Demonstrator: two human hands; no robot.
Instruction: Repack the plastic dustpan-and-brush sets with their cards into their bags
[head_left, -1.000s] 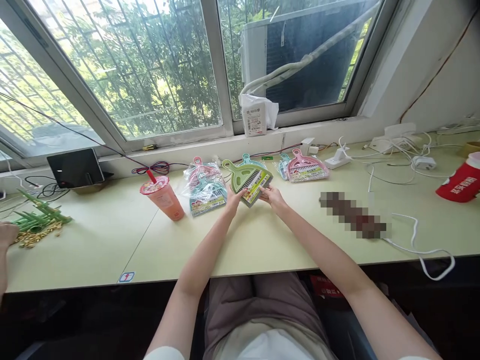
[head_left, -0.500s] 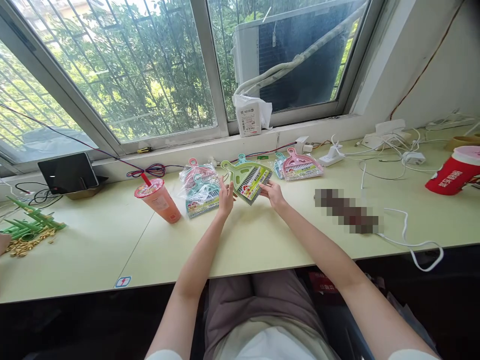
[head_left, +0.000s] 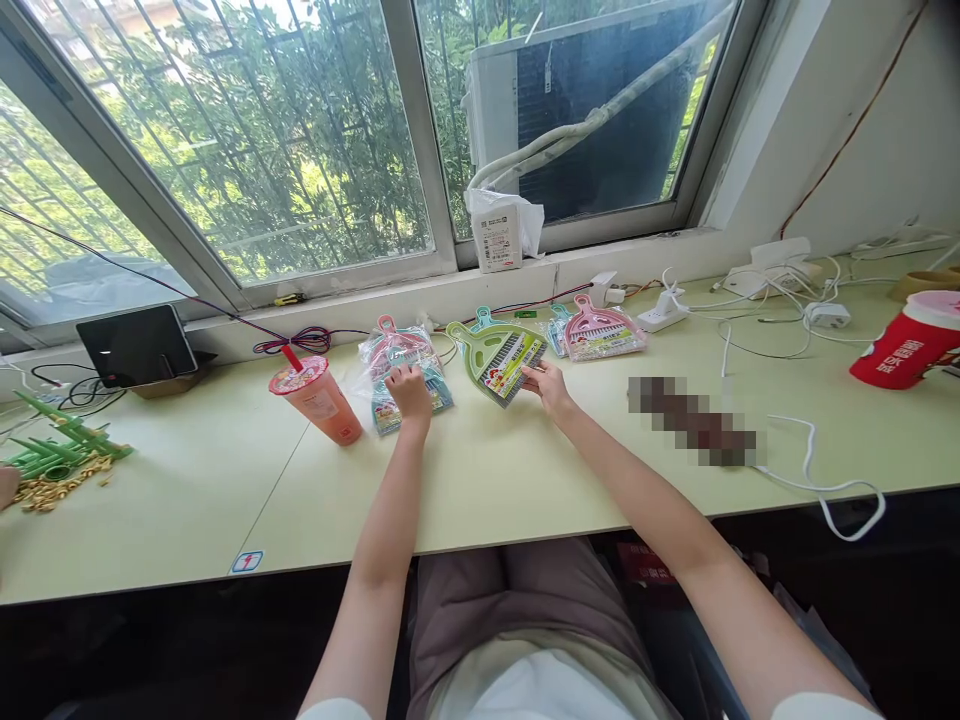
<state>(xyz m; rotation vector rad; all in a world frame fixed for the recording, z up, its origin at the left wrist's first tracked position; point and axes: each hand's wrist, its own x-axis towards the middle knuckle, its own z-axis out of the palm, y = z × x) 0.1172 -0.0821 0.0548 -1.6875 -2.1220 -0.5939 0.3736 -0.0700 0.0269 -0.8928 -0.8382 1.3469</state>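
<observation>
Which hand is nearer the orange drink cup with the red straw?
Left. The left hand is just right of the cup, over the bagged sets; the right hand is farther right, at the green set.

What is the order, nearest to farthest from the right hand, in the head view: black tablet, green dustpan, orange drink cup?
1. Green dustpan, held by the right hand.
2. Orange drink cup, left side.
3. Black tablet, far left.

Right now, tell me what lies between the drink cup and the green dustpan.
In the head view, wrapped pink and blue dustpans lie there, with the left hand over them.
</observation>
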